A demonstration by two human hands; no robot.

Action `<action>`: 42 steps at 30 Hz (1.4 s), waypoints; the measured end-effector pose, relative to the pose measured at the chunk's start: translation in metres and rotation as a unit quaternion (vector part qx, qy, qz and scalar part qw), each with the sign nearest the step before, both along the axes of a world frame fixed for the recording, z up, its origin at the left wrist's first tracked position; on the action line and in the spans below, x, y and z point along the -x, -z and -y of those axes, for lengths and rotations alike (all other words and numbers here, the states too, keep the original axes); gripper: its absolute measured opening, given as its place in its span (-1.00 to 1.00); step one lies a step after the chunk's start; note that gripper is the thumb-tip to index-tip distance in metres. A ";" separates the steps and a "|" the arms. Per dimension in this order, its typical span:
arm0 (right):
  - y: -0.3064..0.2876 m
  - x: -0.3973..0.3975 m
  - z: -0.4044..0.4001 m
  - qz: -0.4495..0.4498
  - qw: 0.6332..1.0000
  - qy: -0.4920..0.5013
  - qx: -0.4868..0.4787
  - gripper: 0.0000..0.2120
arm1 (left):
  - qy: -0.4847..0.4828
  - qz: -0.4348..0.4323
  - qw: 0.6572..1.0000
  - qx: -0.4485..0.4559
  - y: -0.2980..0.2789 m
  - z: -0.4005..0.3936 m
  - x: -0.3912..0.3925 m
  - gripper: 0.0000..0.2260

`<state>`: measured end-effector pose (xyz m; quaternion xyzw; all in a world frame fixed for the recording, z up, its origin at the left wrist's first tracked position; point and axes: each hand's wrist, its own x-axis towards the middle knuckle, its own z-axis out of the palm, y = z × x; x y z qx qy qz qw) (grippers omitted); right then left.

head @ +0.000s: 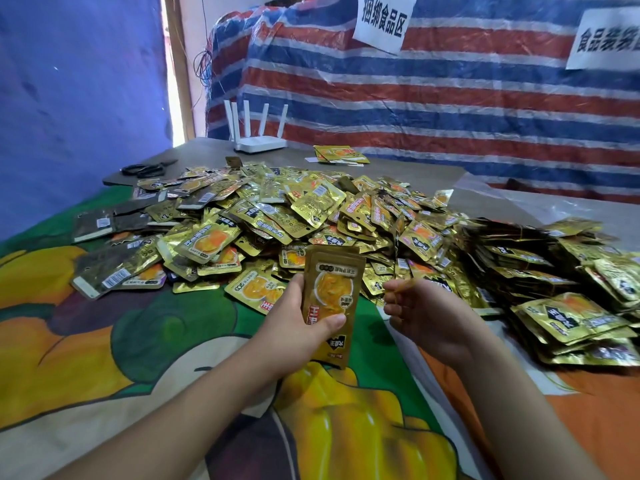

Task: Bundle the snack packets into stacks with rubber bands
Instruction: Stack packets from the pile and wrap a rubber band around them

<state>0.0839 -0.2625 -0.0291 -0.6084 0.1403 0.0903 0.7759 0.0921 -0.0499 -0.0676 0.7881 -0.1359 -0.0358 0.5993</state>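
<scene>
Head view. Item: stack of gold snack packets (330, 299), upright in the left hand (298, 323), near centre, thumb clamped across its face. Right hand (420, 315): grip narrow, pinching a thin rubber band (403, 285). Loose packets (294, 209) heaped beyond on the worktop (214, 150). Handling, judged: light, slippery foil, pliable; hold mid-stack, edges squared.

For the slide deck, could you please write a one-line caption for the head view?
Left hand grips a stack of gold snack packets while right hand pinches a rubber band before the loose pile.
</scene>
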 end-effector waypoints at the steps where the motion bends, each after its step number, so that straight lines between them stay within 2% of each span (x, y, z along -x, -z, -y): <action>1: -0.001 0.000 0.000 -0.005 1.000 -0.002 -0.010 -0.78 | 0.000 0.000 1.000 0.003 0.000 0.000 0.000 -0.63; 4: -0.003 0.000 0.004 -0.012 1.000 0.005 0.028 -0.67 | -0.001 -0.001 1.000 0.009 0.001 0.000 -0.001 -0.64; 6: -0.002 0.002 0.009 0.003 0.984 0.020 0.176 -0.69 | -0.001 0.000 1.000 0.012 0.001 0.000 0.000 -0.63; 8: -0.001 0.006 0.014 0.029 0.942 0.029 0.334 -0.75 | 0.000 -0.001 1.000 0.014 0.001 0.000 -0.001 -0.63; 12: 0.001 0.009 0.022 0.029 0.887 0.023 0.460 -0.72 | 0.001 -0.003 1.000 0.020 0.001 0.000 -0.001 -0.61; 15: 0.004 0.007 0.025 0.048 0.793 0.059 0.605 -0.61 | 0.004 0.000 1.000 0.018 0.001 0.000 0.000 -0.61; 17: 0.004 0.008 0.026 0.061 0.757 0.091 0.644 -0.58 | 0.004 0.001 1.000 0.017 0.000 0.000 0.000 -0.62; 19: 0.003 0.010 0.028 0.080 0.746 0.122 0.650 -0.56 | 0.005 0.002 1.000 0.019 0.000 0.000 0.000 -0.62; 22: 0.002 0.010 0.028 0.120 0.766 0.166 0.609 -0.56 | 0.007 0.001 1.000 0.019 0.000 0.000 0.000 -0.62; 27: -0.003 0.010 0.023 0.186 0.864 0.145 0.445 -0.63 | 0.006 -0.007 1.000 0.022 0.000 0.000 0.000 -0.62; 31: -0.009 0.013 0.018 0.202 0.942 0.082 0.254 -0.93 | 0.008 -0.005 1.000 0.015 -0.001 0.000 0.001 -0.62; 33: -0.009 0.013 0.018 0.199 0.956 0.068 0.206 -0.94 | 0.008 -0.001 1.000 0.009 -0.002 0.000 0.001 -0.62; 37: -0.007 0.014 0.012 0.194 0.959 0.072 0.194 -0.87 | 0.013 0.001 1.000 0.005 -0.004 0.000 0.002 -0.61; 42: -0.009 0.010 0.007 0.178 0.973 0.095 0.109 -0.79 | 0.023 -0.004 1.000 0.010 -0.004 0.000 0.004 -0.60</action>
